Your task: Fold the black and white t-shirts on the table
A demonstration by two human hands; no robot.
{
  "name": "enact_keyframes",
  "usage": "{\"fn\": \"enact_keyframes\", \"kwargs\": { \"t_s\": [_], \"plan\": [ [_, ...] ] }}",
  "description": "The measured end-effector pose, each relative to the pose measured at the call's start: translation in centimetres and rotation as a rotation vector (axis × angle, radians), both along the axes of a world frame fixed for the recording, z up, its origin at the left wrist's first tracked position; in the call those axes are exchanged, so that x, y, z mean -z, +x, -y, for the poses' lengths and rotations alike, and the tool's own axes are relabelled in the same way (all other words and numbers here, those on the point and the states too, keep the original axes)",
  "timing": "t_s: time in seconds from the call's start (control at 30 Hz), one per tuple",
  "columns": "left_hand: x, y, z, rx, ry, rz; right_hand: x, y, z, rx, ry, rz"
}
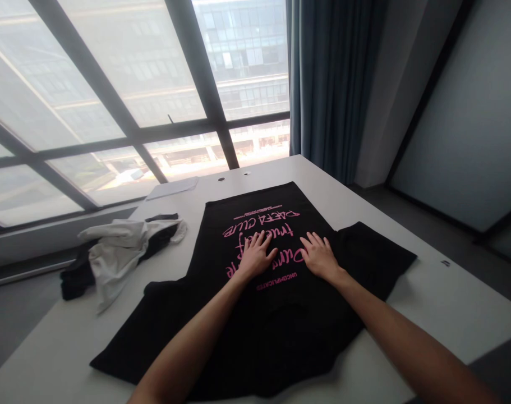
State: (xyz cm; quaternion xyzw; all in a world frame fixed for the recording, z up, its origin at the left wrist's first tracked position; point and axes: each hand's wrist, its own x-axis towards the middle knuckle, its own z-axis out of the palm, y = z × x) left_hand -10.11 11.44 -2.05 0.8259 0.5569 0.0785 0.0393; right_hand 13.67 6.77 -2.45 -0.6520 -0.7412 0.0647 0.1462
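Note:
A black T-shirt with pink lettering lies spread out on the white table. Its hem points toward the window and its sleeves reach out to both sides; the lettering appears upside down from where I look. My left hand rests flat on the printed area, fingers apart, covering some of the letters. To its right, my right hand also lies flat on the shirt at the edge of the print, fingers spread. Neither hand grips the fabric.
A crumpled pile of light grey cloth and black cloth lies at the table's left edge. Pale flat sheets sit by the window. A blue-grey curtain hangs behind the far corner. A small dark object is on the right.

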Motion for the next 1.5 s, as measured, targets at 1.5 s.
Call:
{"fn": "enact_keyframes", "kwargs": {
  "t_s": [1.5],
  "plan": [
    [1.4,-0.3,-0.7,0.026,0.047,0.047,0.1,0.6,-0.4,-0.004,-0.025,0.014]
  ]
}}
